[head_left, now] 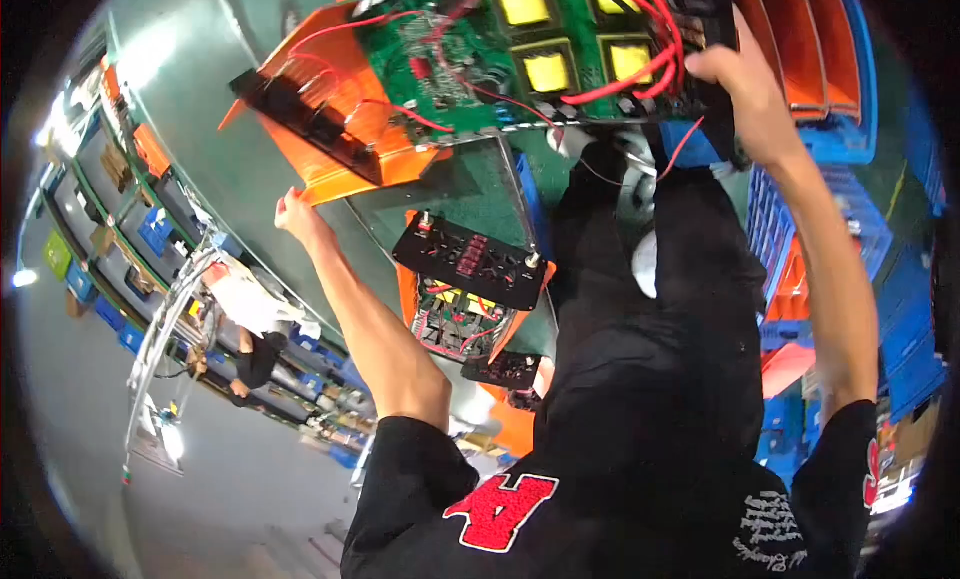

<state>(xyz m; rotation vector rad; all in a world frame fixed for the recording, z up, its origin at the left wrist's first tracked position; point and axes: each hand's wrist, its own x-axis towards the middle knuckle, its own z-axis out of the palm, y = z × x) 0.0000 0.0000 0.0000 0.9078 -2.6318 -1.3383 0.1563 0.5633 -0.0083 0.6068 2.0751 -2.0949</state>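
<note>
Both hands hold a green circuit board point(520, 54) on an orange frame, lifted at the top of the frame. The left hand point(292, 211) pinches its lower edge; the right hand point(735, 74) grips its side. It is not yet set down on the worktop point(250, 169).

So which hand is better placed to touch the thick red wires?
Probably right: the right hand grips the green board beside the red wires, while the left hand holds the orange frame at its far edge.
</note>
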